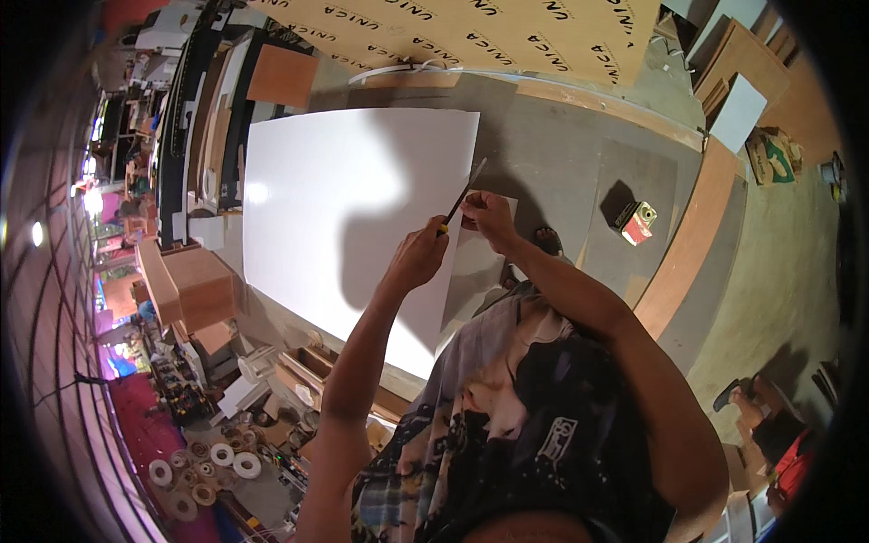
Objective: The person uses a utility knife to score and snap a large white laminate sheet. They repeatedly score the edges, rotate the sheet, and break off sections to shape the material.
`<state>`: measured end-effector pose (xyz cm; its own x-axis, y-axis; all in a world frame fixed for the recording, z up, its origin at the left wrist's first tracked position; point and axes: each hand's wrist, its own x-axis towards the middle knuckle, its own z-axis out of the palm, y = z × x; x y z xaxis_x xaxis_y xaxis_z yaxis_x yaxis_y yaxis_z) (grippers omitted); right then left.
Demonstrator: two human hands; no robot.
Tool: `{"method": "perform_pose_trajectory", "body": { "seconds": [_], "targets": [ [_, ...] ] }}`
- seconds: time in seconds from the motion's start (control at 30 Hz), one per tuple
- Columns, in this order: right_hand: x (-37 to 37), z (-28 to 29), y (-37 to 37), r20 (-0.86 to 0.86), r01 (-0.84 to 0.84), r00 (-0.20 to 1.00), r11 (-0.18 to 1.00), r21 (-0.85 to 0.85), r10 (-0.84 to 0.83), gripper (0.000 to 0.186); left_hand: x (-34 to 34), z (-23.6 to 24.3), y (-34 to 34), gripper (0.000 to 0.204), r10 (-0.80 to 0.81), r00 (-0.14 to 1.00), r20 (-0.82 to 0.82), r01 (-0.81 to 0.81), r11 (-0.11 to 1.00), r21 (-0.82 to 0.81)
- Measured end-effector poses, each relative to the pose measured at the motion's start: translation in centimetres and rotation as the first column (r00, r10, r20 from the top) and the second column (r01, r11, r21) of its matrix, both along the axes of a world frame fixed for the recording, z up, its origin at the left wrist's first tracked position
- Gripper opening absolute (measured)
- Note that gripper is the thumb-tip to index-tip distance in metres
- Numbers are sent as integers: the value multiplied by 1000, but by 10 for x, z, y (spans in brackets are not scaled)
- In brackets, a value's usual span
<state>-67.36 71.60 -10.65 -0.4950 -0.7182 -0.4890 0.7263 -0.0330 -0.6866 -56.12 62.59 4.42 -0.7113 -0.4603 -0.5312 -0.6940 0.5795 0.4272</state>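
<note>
My left hand (pixel 420 259) is closed round the yellow-and-black handle of a long, thin, dark tool that looks like a file (pixel 464 194). The file slants up and away, along the right edge of a large white panel (pixel 299 217). Just right of that edge, my right hand (pixel 488 220) is closed in a pinch beside the file; what its fingertips hold, if anything, is hidden. A small pale piece (pixel 512 206) shows behind the right hand. Shadows of my head and arms fall across the glossy panel.
Beyond the panel lies a tan printed sheet (pixel 471 36). A small red and yellow box (pixel 640 223) stands on the grey surface to the right, inside a wooden strip (pixel 683 244). Tape rolls (pixel 246 464) crowd the lower left. Another person's leg (pixel 748 409) shows at lower right.
</note>
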Motion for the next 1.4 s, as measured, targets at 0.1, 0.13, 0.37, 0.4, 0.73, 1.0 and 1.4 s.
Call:
{"method": "perform_pose_trajectory", "body": {
  "seconds": [0.1, 0.13, 0.37, 0.4, 0.73, 1.0, 1.4],
  "targets": [
    [-16, 12, 2, 274, 26, 962, 999, -21, -19, 21, 5, -10, -10, 39, -27, 1000, -13, 27, 999, 33],
    [-18, 22, 2, 267, 14, 963, 1000, 14, -17, 23, 8, -11, -13, 39, -32, 999, -11, 33, 999, 20],
    [-19, 11, -5, 111, 10, 994, 991, 134, -25, 34, -4, -12, -14, 33, -44, 999, 14, 43, 999, 30],
    [-18, 9, -6, 110, 22, 993, 992, 125, -36, 34, -4, -12, -14, 33, -40, 998, 49, 39, 999, 22],
    [-26, 18, -11, 48, -60, 998, 974, 217, 51, 37, -6, -21, -8, 37, -150, 983, 108, 162, 980, -112],
    [-29, 17, -13, 107, -118, 990, 956, 268, 92, 34, -16, -20, -6, 39, -91, 981, 173, 99, 994, -41],
    [-38, 2, -7, 45, -121, 993, 944, 307, 113, 39, -31, -27, -8, 40, 77, 953, 294, -141, 969, 203]
  ]
}}
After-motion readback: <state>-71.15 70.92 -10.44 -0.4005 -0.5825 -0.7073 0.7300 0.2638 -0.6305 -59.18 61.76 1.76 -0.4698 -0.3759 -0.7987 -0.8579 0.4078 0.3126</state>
